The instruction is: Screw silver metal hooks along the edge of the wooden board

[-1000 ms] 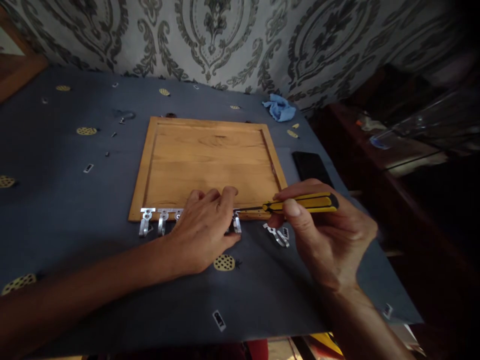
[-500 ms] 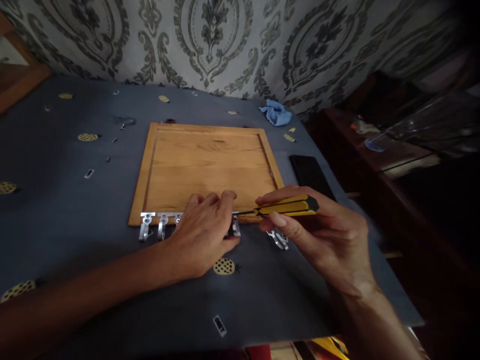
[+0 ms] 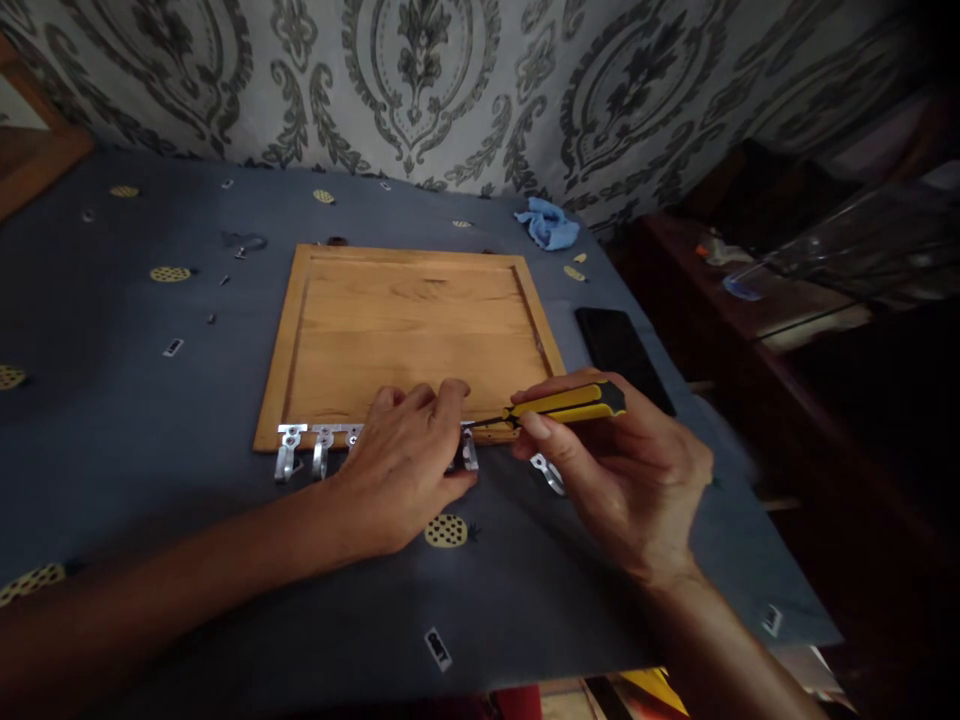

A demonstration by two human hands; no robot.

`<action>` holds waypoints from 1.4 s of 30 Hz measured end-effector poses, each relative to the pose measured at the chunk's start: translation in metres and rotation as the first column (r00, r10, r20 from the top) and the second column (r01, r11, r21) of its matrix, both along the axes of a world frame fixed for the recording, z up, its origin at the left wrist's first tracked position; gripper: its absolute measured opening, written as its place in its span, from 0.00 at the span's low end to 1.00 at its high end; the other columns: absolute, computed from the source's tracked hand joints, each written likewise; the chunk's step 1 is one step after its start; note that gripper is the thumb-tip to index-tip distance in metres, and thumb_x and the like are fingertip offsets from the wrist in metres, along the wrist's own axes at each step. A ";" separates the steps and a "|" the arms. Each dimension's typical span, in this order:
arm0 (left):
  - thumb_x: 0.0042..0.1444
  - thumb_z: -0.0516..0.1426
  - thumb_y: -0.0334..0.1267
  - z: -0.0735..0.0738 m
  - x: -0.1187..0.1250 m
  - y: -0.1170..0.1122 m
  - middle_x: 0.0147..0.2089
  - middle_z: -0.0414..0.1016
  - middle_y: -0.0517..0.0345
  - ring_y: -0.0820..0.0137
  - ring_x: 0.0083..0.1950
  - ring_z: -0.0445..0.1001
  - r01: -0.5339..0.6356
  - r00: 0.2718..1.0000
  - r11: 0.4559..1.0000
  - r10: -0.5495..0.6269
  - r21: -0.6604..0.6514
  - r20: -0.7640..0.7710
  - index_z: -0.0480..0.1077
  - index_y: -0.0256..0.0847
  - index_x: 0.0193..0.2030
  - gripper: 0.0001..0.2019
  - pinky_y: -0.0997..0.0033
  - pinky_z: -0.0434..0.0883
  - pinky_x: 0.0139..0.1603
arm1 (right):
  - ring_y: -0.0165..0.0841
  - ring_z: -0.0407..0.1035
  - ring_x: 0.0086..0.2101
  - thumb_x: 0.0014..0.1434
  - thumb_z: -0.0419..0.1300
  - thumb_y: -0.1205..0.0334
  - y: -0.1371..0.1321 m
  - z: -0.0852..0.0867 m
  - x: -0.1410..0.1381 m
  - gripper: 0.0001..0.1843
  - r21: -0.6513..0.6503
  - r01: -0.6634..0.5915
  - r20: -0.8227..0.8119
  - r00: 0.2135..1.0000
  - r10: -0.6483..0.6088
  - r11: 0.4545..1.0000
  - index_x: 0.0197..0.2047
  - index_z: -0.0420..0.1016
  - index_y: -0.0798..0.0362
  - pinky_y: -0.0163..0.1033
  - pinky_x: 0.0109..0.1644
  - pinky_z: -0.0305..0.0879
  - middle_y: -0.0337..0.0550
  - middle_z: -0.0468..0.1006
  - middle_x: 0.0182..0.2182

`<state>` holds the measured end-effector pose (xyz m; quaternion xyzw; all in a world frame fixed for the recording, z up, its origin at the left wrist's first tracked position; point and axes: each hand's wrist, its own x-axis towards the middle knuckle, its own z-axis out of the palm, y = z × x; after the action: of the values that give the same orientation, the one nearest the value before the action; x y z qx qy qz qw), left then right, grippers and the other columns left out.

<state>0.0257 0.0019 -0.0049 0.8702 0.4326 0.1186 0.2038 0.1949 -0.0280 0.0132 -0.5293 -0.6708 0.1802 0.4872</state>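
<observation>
A framed wooden board (image 3: 420, 330) lies flat on the cloth-covered table. Along its near edge runs a silver metal hook rail (image 3: 322, 432), its hooks hanging past the edge. My left hand (image 3: 409, 465) covers the rail's middle, fingers curled over the board's edge and thumb below, pressing the rail to the wood. Between the thumb and fingers of my right hand (image 3: 630, 480) is a yellow-and-black screwdriver (image 3: 570, 402), its shaft pointing left at the rail's right end, close by my left fingers. The tip's exact contact is hidden. A loose silver hook (image 3: 547, 474) lies below the right hand.
A black phone (image 3: 622, 350) lies right of the board, and a crumpled blue cloth (image 3: 549, 224) behind it. Small screws (image 3: 211, 318) and a metal piece (image 3: 244, 241) are scattered at left. The table's right edge drops beside a dark shelf (image 3: 697, 270).
My right hand and the screwdriver have shifted slightly left, the handle turning a little in the fingers. My left hand stays on the rail. The whole view has moved slightly.
</observation>
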 end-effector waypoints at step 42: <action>0.55 0.63 0.39 -0.004 -0.001 -0.001 0.48 0.76 0.51 0.55 0.54 0.73 -0.007 1.000 1.000 0.007 0.004 0.019 0.56 0.37 0.57 0.28 0.53 0.65 0.54 | 0.30 0.71 0.21 0.61 0.63 0.60 -0.013 -0.011 0.012 0.03 0.066 0.143 -0.247 0.961 -0.123 0.988 0.38 0.78 0.47 0.40 0.21 0.66 0.41 0.79 0.34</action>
<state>0.0247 0.0009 -0.0087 0.8679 0.4335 0.1286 0.2057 0.2069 -0.0406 0.0018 -0.5266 -0.5762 0.1824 0.5979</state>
